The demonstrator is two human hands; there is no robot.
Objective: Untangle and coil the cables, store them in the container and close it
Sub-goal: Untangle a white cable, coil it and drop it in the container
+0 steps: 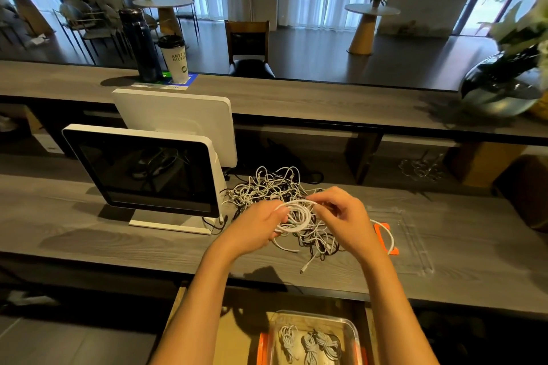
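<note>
Coiling cable [295,215], grey wooden counter [89,228], café room

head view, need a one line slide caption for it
Both hands, left hand and right hand, wind a white cable over the tangled pile; three coiled bundles sit in the open container below.

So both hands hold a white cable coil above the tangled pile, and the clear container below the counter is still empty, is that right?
Not quite. The container is not empty: the head view shows three coiled cable bundles already inside it. The rest holds: the left hand and right hand hold a white cable coil above the tangled pile.
</note>
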